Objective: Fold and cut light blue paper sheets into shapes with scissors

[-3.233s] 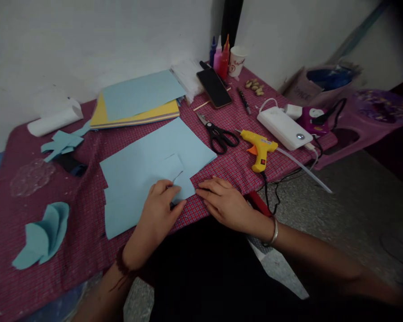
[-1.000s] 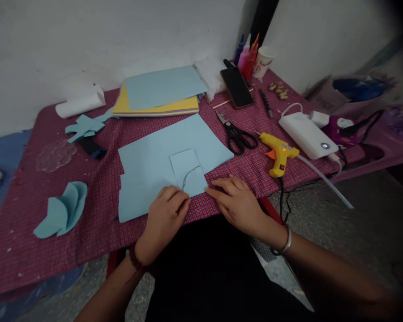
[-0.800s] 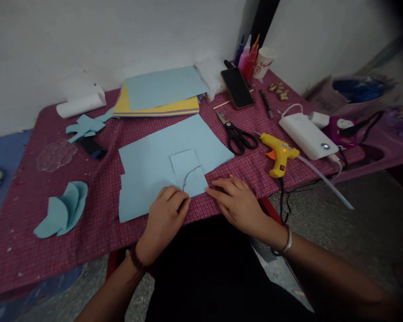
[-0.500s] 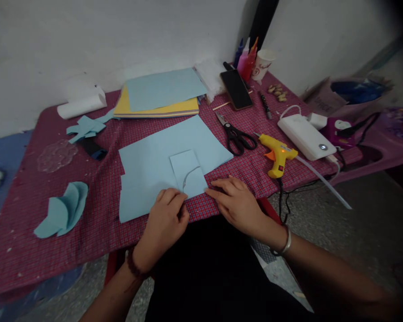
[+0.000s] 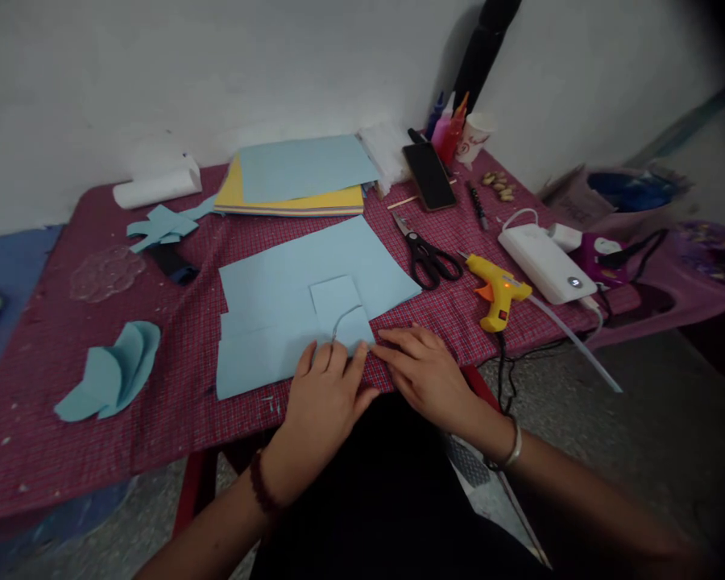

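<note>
A small light-blue paper piece (image 5: 333, 296) with a curved cut line lies on larger light-blue sheets (image 5: 266, 282) near the table's front edge. The fingertips of my left hand (image 5: 325, 391) rest on the small piece's lower edge, fingers apart. Beside its lower right corner, my right hand (image 5: 423, 366) lies with fingers stretched out, fingertips touching or almost touching the paper. Neither hand grips anything. Black-handled scissors (image 5: 428, 256) lie just beyond the sheets. To the right is a yellow glue gun (image 5: 496, 292) with a glue stick (image 5: 577, 345) sticking out of its back.
Cut blue paper shapes (image 5: 118, 370) and blue strips (image 5: 163, 225) sit at left near a clear plastic piece (image 5: 107, 274). Behind are a stack of coloured paper (image 5: 302, 211), a phone (image 5: 428, 176), paint bottles (image 5: 453, 133) and a paper cup (image 5: 474, 137). A white power bank (image 5: 547, 262) lies right.
My left hand has moved right along the small piece's lower edge, its fingers spreading closer to my right hand. My right hand stays about where it was. The camera view has shifted slightly.
</note>
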The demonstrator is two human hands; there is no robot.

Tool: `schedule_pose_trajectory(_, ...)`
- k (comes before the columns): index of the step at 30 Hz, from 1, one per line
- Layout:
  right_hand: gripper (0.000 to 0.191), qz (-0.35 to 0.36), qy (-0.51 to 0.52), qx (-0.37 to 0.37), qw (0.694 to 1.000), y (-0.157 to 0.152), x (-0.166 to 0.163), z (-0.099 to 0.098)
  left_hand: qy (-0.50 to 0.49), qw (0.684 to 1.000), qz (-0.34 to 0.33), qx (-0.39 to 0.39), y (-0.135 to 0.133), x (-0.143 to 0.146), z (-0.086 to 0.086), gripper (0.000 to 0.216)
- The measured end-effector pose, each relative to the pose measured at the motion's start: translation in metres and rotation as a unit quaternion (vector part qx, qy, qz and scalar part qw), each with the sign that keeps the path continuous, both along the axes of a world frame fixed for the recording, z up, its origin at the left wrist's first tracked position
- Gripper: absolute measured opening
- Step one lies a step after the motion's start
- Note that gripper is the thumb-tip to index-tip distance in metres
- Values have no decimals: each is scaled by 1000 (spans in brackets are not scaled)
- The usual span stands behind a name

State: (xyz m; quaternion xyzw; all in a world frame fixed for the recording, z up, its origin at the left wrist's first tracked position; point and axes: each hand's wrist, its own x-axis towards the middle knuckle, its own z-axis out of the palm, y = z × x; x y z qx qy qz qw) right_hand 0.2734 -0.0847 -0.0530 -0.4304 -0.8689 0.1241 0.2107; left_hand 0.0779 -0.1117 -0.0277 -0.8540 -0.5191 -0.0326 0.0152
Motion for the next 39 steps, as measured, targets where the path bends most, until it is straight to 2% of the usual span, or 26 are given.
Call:
schedule_pose_trajectory(4, 41, 28, -19, -14, 999, 2, 1, 1, 8, 1000, 19, 0, -4, 4, -4, 67)
schedule_pose_trajectory(9, 44, 39, -62, 0, 997, 10, -3, 8, 21, 999, 13, 24, -3, 5, -8, 68)
schedule_pose_trajectory(15, 38, 46, -101, 36, 993, 41, -11, 13, 7, 1000, -11, 27, -1, 7, -9, 65)
schedule_pose_trajectory(19, 31, 34, -70, 30, 996, 59, -15, 21, 16, 999, -17, 23, -3, 14, -18, 70)
schedule_pose_trajectory(22, 24, 2, 45, -59, 997, 60, -14, 28, 5, 1000, -1, 23, -6, 17, -26, 73)
schedule_pose_trajectory(24, 23, -28, 145, -189, 971, 57, -14, 32, -14, 999, 2, 30, -9, 18, -30, 74)
schedule_pose_trajectory(27, 20, -88, 254, -408, 873, 53, -16, 39, -45, 998, 10, 37, -13, 19, -34, 77)
schedule_pose_trajectory(29, 18, -140, 281, -492, 812, 53, -21, 44, -62, 997, 15, 41, -14, 20, -36, 81)
schedule_pose_trajectory(30, 17, -165, 282, -511, 795, 55, -24, 46, -68, 997, 16, 43, -15, 20, -36, 81)
schedule_pose_trajectory(32, 15, -193, 266, -525, 785, 59, -32, 49, -75, 996, 16, 44, -16, 22, -37, 79)
schedule_pose_trajectory(39, 10, -214, 209, -494, 816, 61, -49, 51, -88, 994, 20, 56, -15, 24, -46, 68)
